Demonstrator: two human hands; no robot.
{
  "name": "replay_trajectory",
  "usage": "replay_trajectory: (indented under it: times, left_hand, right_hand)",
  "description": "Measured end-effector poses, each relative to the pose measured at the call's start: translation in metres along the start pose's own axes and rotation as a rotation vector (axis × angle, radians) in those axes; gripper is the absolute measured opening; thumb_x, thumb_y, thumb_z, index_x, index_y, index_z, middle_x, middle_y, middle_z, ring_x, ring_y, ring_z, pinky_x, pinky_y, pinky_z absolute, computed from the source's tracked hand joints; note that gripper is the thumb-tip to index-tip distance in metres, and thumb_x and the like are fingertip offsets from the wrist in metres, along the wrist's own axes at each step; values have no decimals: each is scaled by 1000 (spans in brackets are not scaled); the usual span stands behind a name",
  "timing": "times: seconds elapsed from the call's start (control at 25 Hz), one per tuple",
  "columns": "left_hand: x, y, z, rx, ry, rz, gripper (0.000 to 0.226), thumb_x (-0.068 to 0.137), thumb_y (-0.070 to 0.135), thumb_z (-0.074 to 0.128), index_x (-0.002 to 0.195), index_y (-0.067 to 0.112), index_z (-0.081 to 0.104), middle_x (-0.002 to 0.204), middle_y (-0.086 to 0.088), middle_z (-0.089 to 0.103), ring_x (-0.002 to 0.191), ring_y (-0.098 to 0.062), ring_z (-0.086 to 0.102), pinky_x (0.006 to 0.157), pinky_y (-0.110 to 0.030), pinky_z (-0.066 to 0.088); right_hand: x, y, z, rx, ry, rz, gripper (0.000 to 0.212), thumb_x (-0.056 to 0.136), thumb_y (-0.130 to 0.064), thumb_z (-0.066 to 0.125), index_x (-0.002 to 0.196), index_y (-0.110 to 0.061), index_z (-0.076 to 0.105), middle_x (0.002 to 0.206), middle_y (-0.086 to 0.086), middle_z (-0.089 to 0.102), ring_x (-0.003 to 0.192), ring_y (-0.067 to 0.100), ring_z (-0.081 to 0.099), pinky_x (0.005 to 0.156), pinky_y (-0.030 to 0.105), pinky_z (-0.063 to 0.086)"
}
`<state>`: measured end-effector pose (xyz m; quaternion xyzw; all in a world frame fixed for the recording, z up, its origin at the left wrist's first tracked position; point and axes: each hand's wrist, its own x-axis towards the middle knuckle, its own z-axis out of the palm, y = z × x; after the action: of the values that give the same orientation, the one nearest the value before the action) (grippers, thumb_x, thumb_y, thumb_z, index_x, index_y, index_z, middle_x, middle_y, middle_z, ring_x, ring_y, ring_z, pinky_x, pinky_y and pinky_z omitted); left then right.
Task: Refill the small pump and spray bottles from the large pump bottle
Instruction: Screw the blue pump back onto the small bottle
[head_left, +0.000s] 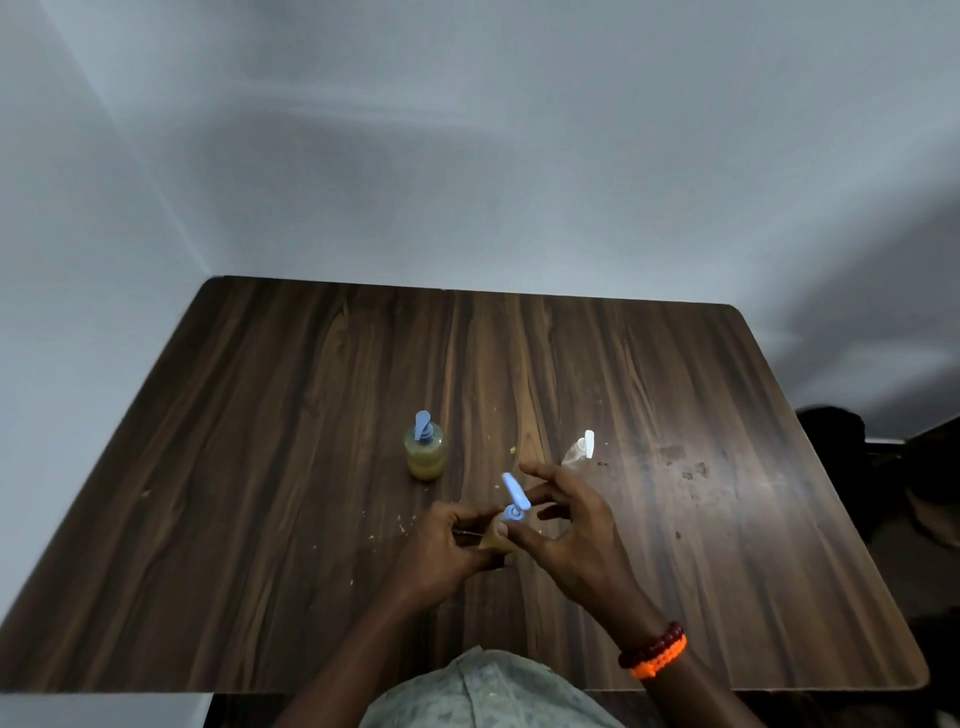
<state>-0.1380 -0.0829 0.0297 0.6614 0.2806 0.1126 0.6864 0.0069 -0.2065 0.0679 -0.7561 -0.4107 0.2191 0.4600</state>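
My left hand (451, 540) is closed around the body of a small pump bottle (506, 530), holding it just above the near middle of the dark wooden table (260, 441); my fingers hide most of the bottle, so only a brownish patch of it shows below the neck. Its blue pump head (515, 492) sticks up and leans toward the far left. My right hand (566, 525) is at the bottle's top, thumb and forefinger pinching at the blue collar under the pump head, while the other fingers are spread loose toward the far side. On that wrist I wear an orange braided band (660, 661) beside a string of dark red beads (652, 644). The large pump bottle (425, 451) stands upright on the table, farther away and to the left of my hands, clear with yellowish liquid inside and a blue pump on top. The spray bottle (579, 448), clear with a white top, sits farther away and to the right, just beyond my right fingertips; I cannot tell how full it is. Small pale crumbs (402, 526) are scattered on the wood near my left hand.
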Motion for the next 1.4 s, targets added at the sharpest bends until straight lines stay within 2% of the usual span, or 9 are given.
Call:
replay_trajectory:
  times: [0.12,0.28,0.44,0.56,0.68,0.8,0.96,1.08,1.4]
  left_hand:
    - [-1,1,4,-8,-5,14,33,83,3,84,113,16,82,107,-3,83,101,-21,79,81,-36,67]
    - [-2,1,2,-11,-18,18,40,85,-1,80,121,15,78,111,-3,83,105,-21,79,87,-40,67]
    - [-3,2,3,-33,-12,50,40,83,1,84,120,15,79,108,-3,84,103,-20,80,81,-31,66]
    - [-3,2,5,-47,-15,51,35,84,-2,82,115,16,81,107,-4,83,101,-19,80,79,-28,66]
    - [-2,-3,5,-52,-3,28,23,89,-1,78,110,7,81,102,-12,83,96,-25,81,79,-30,66]
    - [-4,-3,2,-78,15,19,29,86,5,83,114,11,81,105,-9,83,100,-25,80,81,-35,67]
    - [-4,0,4,-66,-31,22,35,87,4,81,121,14,78,110,-4,83,102,-22,80,82,-35,67]
    - [-4,-1,4,-67,-31,15,39,88,1,80,125,11,76,114,-6,82,105,-23,79,84,-35,67]
    - [-5,-7,2,-66,-21,9,36,87,0,80,121,13,78,109,-6,83,101,-24,80,81,-37,67]
  right_hand:
    - [-2,-4,8,11,67,-6,70,70,-46,90,130,-36,56,107,-22,67,95,3,69,77,24,60]
    - [-6,3,2,100,-45,29,116,73,-43,91,162,-33,17,118,-15,71,112,-4,67,90,9,54]
    - [-5,10,1,120,3,36,98,79,-27,90,156,-35,32,108,-11,78,107,1,72,97,22,58]
    - [-5,4,6,74,20,30,95,71,-44,92,145,-53,33,113,-4,72,106,5,70,88,16,57]
    - [-8,7,6,86,-34,24,110,74,-45,91,159,-40,21,130,-11,68,121,3,65,100,15,52]
    - [-10,10,2,69,-19,-1,93,81,-30,88,156,-34,34,115,-20,75,118,-4,66,106,19,49]
    - [-7,3,5,69,51,9,76,72,-42,91,136,-40,51,107,-17,71,102,6,71,87,30,61]
    - [-9,2,7,83,-42,20,95,76,-38,91,154,-37,37,134,-21,63,123,2,63,99,27,55]
    - [-6,0,14,56,29,33,78,73,-38,91,139,-42,51,114,-24,68,104,3,71,93,26,60]
